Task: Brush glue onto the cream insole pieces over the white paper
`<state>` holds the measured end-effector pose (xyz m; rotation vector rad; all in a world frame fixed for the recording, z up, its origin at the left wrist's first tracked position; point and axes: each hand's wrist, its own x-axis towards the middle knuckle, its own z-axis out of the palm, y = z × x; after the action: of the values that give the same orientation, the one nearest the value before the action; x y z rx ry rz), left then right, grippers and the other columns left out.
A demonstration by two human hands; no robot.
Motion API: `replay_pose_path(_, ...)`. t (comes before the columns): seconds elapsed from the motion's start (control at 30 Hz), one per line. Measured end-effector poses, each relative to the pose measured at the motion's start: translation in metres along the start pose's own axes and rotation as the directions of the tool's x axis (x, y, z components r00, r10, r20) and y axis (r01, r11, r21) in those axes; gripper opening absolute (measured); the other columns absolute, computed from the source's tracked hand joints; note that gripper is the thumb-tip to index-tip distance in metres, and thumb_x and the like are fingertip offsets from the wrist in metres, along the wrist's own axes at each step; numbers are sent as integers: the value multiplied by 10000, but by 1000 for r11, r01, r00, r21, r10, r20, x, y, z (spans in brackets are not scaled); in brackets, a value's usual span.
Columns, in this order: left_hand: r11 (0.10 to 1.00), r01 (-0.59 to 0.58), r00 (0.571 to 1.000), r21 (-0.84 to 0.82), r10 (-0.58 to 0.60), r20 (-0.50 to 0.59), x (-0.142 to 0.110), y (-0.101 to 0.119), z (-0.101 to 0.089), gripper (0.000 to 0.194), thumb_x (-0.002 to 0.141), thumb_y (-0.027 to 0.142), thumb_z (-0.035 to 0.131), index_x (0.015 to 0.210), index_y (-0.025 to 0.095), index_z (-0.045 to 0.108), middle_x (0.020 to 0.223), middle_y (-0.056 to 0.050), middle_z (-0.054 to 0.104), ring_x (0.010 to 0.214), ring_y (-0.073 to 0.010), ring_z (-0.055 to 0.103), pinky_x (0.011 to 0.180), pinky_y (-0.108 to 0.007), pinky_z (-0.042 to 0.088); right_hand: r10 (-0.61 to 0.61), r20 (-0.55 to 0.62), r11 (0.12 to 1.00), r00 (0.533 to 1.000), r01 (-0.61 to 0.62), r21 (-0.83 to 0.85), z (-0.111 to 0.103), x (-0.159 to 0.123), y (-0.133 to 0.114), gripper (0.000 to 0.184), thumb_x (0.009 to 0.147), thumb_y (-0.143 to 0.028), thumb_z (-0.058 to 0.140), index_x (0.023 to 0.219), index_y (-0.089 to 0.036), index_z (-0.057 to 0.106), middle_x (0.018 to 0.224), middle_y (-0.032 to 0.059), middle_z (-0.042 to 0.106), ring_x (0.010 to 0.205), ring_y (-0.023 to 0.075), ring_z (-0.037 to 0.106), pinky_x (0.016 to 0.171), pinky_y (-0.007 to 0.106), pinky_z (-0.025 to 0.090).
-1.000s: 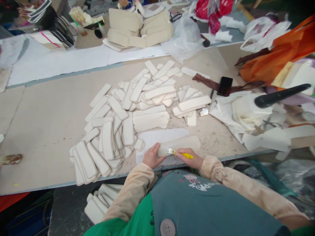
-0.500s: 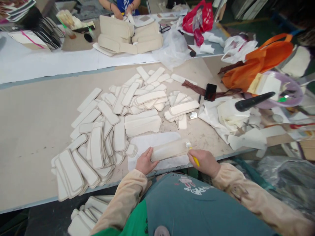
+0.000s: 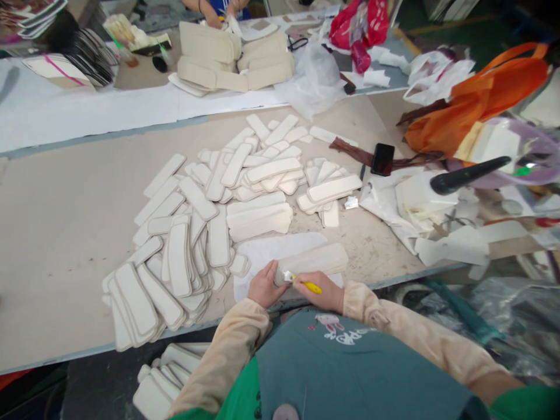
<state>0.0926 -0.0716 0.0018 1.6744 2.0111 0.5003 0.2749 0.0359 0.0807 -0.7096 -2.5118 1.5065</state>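
A long cream strip (image 3: 317, 258) with rounded ends lies near the table's front edge, on a white sheet (image 3: 254, 252). My left hand (image 3: 263, 284) holds the strip's left end down, thumb and fingers at its edge. My right hand (image 3: 321, 290) is closed round the yellow handle of a small brush (image 3: 312, 287). The brush's white tip touches the strip's left end, close to my left fingers. Just behind the sheet lies a row of overlapping cream strips (image 3: 260, 217).
Loose strips (image 3: 179, 251) are heaped to the left and behind. A black phone (image 3: 382, 159), an orange bag (image 3: 476, 111) and a purple basin (image 3: 540, 149) sit at the right. Across the table, a co-worker's hands (image 3: 219, 17) are near stacked cream pieces (image 3: 207, 44).
My right hand has moved the brush leftward from the strip's right end to its left end, beside my left hand. My left hand stays at the strip's left end.
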Motion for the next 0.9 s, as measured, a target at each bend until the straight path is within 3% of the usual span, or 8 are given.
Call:
replay_pose_path(0.2,1000,6,1000,3,-6,-2,-1,1,-1,752,714,464,637,1362,208,355,1365,-118,456,1182,-277,502,969,-420,462,253,-274,966,928,-258,19,-53,-47,43,289,890,-368,450,761,-179,626,732,14,645,712,166,590,666,253,440)
replay_pose_path(0.33,1000,-4,1000,12,4,-13,-2,1,-1,762,715,471,637,1368,211,343,1355,-114,466,1180,-278,501,976,-419,454,202,-351,944,914,-277,-178,-78,-69,42,259,895,-348,440,786,-192,616,753,34,650,716,172,595,680,257,436)
replay_pose_path(0.43,1000,-13,1000,14,13,-21,-1,0,0,770,715,484,634,1370,211,337,1343,-119,476,1172,-279,506,973,-419,457,164,-273,838,948,-280,-468,-68,-59,29,234,893,-295,427,790,-189,608,747,69,649,717,187,598,668,270,417)
replay_pose_path(0.53,1000,-21,1000,20,21,-22,-1,0,0,764,726,485,624,1375,214,325,1341,-124,475,1171,-279,508,964,-421,464,268,-142,685,953,-291,-668,-41,-35,14,153,849,-218,464,777,-171,590,699,85,638,649,186,590,577,262,374)
replay_pose_path(0.6,999,-25,999,23,26,-28,0,0,0,765,728,483,623,1377,218,317,1341,-122,476,1171,-276,511,965,-417,465,254,-16,703,967,-196,-684,-25,-20,6,98,821,-198,494,795,-164,583,723,84,645,652,173,587,559,250,351)
replay_pose_path(0.7,999,-30,999,23,30,-37,-1,0,0,770,725,482,628,1377,221,312,1337,-121,479,1171,-272,512,966,-411,467,71,154,803,986,35,-595,-15,-10,-4,148,856,-249,466,793,-173,577,723,60,644,671,154,579,579,241,338)
replay_pose_path(0.8,999,-32,999,20,33,-39,-2,-1,2,770,729,479,627,1377,211,308,1338,-124,477,1183,-266,502,972,-409,462,-10,84,820,996,56,-569,-27,-19,-4,221,895,-262,403,780,-176,570,702,44,629,686,144,570,610,242,331)
replay_pose_path(0.9,999,-33,999,19,34,-41,-4,-2,4,754,738,463,624,1372,192,320,1346,-125,470,1194,-258,491,989,-401,450,120,-124,725,985,-172,-667,-50,-33,8,219,892,-243,398,774,-172,568,699,50,619,681,151,568,599,251,313)
